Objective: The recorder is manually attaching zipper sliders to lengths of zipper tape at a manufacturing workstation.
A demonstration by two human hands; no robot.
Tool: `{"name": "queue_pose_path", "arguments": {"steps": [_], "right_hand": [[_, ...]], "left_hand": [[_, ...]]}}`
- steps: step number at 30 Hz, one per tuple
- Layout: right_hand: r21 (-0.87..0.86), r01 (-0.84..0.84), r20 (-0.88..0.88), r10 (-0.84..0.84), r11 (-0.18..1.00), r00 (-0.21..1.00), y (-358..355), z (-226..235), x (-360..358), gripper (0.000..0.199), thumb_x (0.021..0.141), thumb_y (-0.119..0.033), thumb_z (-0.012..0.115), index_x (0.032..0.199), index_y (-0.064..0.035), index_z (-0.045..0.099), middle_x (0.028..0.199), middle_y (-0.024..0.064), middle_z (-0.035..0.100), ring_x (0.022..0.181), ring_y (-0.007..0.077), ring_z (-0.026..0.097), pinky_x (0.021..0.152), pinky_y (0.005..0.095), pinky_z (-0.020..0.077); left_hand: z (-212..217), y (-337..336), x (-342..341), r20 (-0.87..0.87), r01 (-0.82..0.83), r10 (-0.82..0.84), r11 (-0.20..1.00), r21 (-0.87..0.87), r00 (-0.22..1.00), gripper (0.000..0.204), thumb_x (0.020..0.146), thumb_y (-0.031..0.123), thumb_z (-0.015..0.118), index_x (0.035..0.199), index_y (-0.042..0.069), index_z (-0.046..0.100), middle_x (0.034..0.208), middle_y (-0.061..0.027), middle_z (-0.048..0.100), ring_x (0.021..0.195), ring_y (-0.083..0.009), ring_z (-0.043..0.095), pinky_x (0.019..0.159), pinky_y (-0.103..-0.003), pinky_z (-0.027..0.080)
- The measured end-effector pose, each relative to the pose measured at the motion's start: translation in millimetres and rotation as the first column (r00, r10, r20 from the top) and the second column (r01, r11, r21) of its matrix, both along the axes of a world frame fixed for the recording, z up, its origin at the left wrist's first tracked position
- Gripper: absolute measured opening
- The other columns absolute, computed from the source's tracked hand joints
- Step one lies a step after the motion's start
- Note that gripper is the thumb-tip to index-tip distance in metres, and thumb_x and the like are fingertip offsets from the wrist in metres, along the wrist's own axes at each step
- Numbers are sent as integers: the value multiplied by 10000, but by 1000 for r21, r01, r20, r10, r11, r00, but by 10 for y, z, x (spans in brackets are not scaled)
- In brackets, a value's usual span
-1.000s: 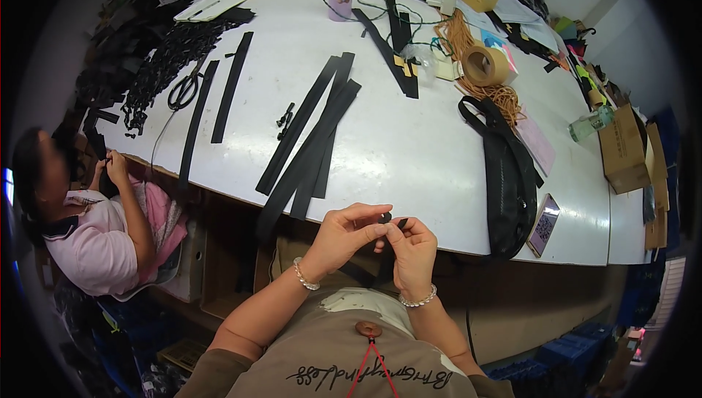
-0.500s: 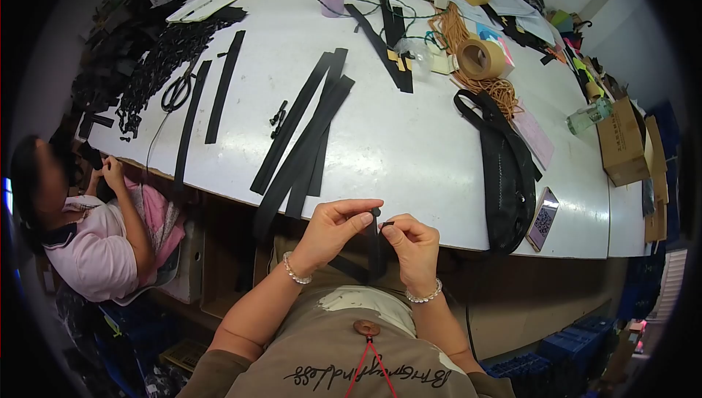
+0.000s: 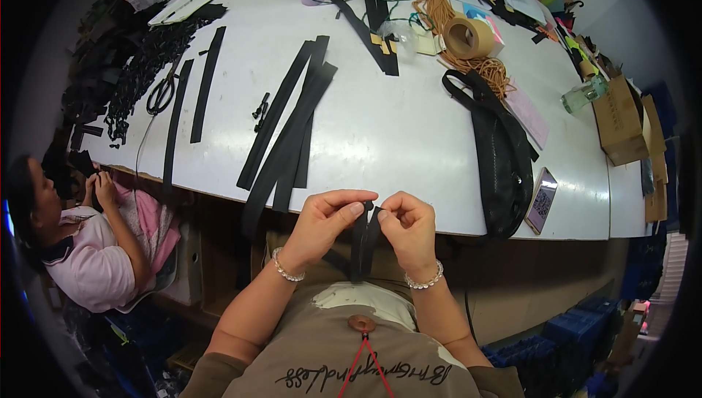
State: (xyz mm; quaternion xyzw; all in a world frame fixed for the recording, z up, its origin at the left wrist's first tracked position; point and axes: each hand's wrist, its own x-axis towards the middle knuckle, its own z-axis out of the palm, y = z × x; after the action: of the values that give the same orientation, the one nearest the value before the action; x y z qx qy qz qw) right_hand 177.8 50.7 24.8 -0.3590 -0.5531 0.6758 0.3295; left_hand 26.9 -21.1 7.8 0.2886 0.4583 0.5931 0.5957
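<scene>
A black zipper strip hangs below my two hands in front of my shirt, its upper end parted into two narrow ends. My left hand is closed in a pinch on one end, where a small dark piece, perhaps a slider, shows at the fingertips. Close beside it, my right hand pinches the other end between thumb and fingers. Both hands are just off the table's near edge. Several longer black strips lie crossed on the table ahead, one drooping over the edge. Small black sliders lie left of them.
On the white table, scissors and a black heap lie left. A black bag, phone, tape roll, glass bottle and carton are right. A co-worker sits at left, hands raised.
My right hand has risen slightly, and the strip's two ends now show a gap between them. The table scene has shifted a little left and up in view.
</scene>
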Motion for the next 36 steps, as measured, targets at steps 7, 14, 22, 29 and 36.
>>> {"name": "queue_pose_path", "arguments": {"steps": [7,14,22,29,36], "right_hand": [[128,-71,70,62,989,996,84,24,22,121,728,51,576,648,-17,517,573,-63,463,510,-6,381,449,179,293],[203,-151,144,123,968,982,125,34,43,134,687,35,584,608,-31,499,509,-74,381,487,-3,325,444,189,245],[199,-149,139,123,968,983,158,24,26,112,714,25,607,639,-14,535,547,-60,450,513,1,371,459,184,290],[-19,-85,-82,83,996,993,56,3,-58,44,828,-7,639,839,29,662,717,-25,609,623,15,504,536,168,396],[-198,-79,-153,49,977,987,64,12,-73,78,826,17,614,748,16,615,681,-37,574,606,-4,476,521,149,368]], "left_hand": [[57,14,70,13,10,-10,1000,2,1000,212,926,100,550,1097,2,628,805,17,622,660,-13,523,573,-150,419],[-28,-3,98,27,-2,2,1000,-2,1000,214,934,101,538,1100,-6,620,868,-21,645,734,-45,587,634,-178,484],[-108,-7,85,28,-28,28,1000,0,999,221,939,112,532,1105,-8,614,873,-15,649,743,-41,588,638,-172,474],[-51,23,38,44,-109,110,994,-16,993,224,943,136,534,1106,8,617,803,17,633,652,-8,524,547,-141,400],[-68,27,80,105,-159,159,987,-8,982,213,946,146,527,1088,39,645,618,113,463,509,22,339,448,-151,261]]}}
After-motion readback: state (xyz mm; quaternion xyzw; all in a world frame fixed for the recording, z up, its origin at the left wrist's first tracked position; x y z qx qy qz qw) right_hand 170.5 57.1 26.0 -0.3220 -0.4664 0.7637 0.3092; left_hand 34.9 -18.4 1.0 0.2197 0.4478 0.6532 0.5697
